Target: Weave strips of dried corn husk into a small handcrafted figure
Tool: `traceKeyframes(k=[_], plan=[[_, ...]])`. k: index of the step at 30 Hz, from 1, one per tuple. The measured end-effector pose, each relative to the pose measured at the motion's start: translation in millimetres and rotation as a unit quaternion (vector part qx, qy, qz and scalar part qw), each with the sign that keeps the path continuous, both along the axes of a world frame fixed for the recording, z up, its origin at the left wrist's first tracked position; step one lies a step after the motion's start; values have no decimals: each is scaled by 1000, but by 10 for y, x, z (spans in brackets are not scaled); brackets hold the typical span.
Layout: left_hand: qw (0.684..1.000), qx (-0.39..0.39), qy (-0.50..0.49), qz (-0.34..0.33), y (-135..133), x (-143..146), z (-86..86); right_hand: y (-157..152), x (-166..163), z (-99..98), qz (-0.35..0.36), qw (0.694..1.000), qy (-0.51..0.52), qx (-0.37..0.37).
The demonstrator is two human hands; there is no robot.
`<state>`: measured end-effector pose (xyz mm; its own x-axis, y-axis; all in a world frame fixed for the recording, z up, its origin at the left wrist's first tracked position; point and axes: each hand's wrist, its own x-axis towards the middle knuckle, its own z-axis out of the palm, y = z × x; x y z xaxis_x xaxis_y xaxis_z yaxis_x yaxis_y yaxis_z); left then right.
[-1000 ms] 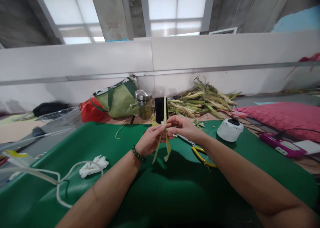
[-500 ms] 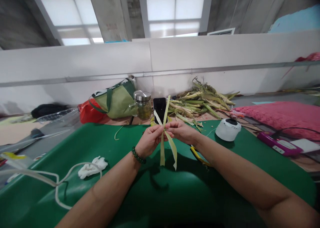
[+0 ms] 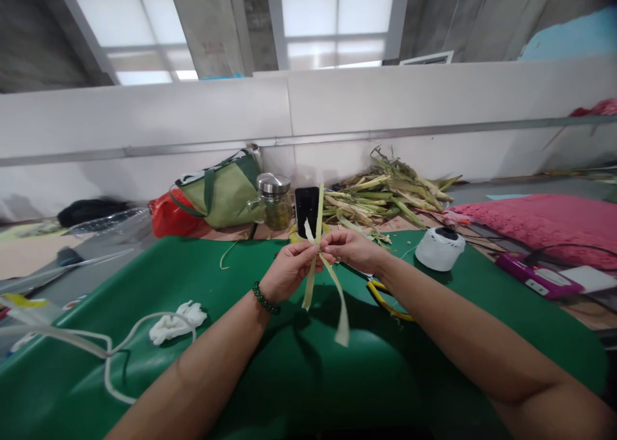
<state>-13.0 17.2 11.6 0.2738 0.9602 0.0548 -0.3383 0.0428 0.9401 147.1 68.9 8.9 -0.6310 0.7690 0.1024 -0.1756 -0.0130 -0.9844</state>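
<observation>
Pale green leaf strips [image 3: 342,305] cross each other in front of me, above the green mat [image 3: 226,382]. My left hand [image 3: 295,264] pinches them near the crossing, with a bead bracelet on its wrist. My right hand [image 3: 353,250] grips the strips from the other side, its fingertips close to the left thumb. Two ends stick up, one long and straight, one short and whitish. Two more hang below the fingers. The crossing itself is partly hidden by my fingers. Yellow-handled pliers or scissors [image 3: 385,300] lie under my right forearm, partly covered.
Behind the hands stand a phone [image 3: 307,207] and a lidded glass mug [image 3: 274,202]. A heap of leaves [image 3: 390,193] lies back right. A white roll [image 3: 440,250] is on the mat's right, a crumpled tissue [image 3: 177,323] and white cable [image 3: 108,356] left. A purple power strip [image 3: 537,277] lies far right.
The hanging right strip end has swung lower and outward, and the left one tilts leftward. The short upper end now sits lower. Both hands stay nearly in place, and more of the yellow handles shows.
</observation>
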Motion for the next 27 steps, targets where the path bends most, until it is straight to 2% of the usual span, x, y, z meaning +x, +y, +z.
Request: traceKeyframes(k=[3, 5, 6, 8, 9, 10, 11, 12, 15, 17, 21, 24, 27], plan=[[1000, 9, 14, 9, 16, -5, -1, 27, -18, -23, -27, 998, -29, 41], [999, 14, 25, 28, 30, -10, -1, 21, -11, 2, -83, 988, -69, 112], [998, 17, 27, 46, 37, -11, -1, 11, -2, 24, -136, 972, -90, 167], [995, 25, 21, 93, 51, -11, -1, -20, 17, 72, -251, 917, -127, 285], [993, 31, 17, 116, 58, -9, -2, -37, 23, 91, -283, 890, -145, 328], [990, 39, 17, 138, 64, -7, -2, -54, 22, 102, -287, 876, -163, 351], [987, 47, 21, 155, 70, -5, -4, -68, 14, 102, -262, 880, -179, 353], [984, 54, 26, 167, 75, -3, -6, -80, -1, 92, -214, 897, -188, 337], [984, 57, 22, 170, 82, 5, -14, -99, -72, 17, -76, 954, -168, 238], [986, 45, 4, 158, 79, 6, -17, -107, -109, -29, -39, 973, -141, 179], [985, 70, 21, 159, 80, -16, -5, -111, -73, 3, -35, 984, -124, 125], [976, 95, 81, 176, 83, -36, 7, -73, 49, 113, -70, 971, -154, 171], [975, 86, 114, 170, 66, -29, 10, -18, 168, 205, -113, 951, -174, 228]])
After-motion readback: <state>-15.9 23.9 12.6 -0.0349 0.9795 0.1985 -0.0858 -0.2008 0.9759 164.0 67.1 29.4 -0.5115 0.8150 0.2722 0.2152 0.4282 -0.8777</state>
